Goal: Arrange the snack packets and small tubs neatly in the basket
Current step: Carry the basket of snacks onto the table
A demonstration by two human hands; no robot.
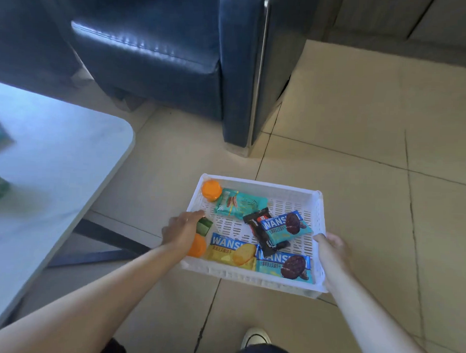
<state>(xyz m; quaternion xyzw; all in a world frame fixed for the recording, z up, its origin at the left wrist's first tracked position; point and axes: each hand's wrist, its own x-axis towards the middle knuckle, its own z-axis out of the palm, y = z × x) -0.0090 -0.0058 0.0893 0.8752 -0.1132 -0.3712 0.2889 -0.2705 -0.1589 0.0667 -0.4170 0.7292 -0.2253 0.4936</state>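
Both hands hold white basket of snacks above floor.

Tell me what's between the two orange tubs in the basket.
In the head view, the left hand and a green packet lie between the orange tubs.

The basket looks like matt white plastic, its walls and floor perforated with slots. The snack packets are glossy printed film (crinkled at the seams). The two orange tubs look smooth and plastic. The armchair is shiny dark-blue leather; the floor is smooth beige tile.
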